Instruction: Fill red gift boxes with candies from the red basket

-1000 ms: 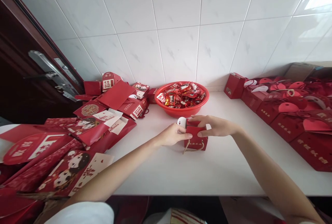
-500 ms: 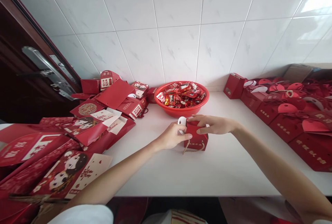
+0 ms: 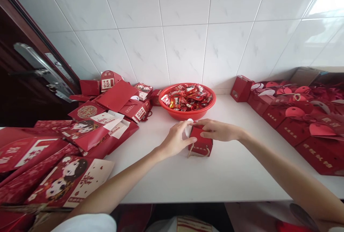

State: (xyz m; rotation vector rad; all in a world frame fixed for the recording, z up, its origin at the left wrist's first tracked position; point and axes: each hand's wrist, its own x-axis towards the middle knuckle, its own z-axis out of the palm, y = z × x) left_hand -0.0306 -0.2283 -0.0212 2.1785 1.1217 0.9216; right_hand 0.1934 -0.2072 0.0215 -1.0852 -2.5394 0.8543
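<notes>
A small red gift box (image 3: 201, 148) with gold lettering and a twisted rope handle (image 3: 198, 155) stands on the white table. My left hand (image 3: 177, 138) grips its left side, thumb on the front edge and fingers at a pale rounded flap (image 3: 189, 127). From the other side, my right hand (image 3: 219, 130) has its fingers curled over the box's top and right edge, pressing on the red panel. Just behind the box sits a red plastic basin (image 3: 185, 113) heaped with red-wrapped sweets (image 3: 188, 97).
Flattened and folded red boxes and paper bags (image 3: 88, 131) are piled along the left. Rows of assembled red boxes (image 3: 285, 126) line the right side. A tiled wall (image 3: 185, 46) rises behind the table (image 3: 193, 185); a dark door with a metal handle (image 3: 37, 60) stands at left.
My left hand has shifted forward, its fingers now covering more of the pale flap. The right hand keeps its place on the box top. The view has shifted slightly.
</notes>
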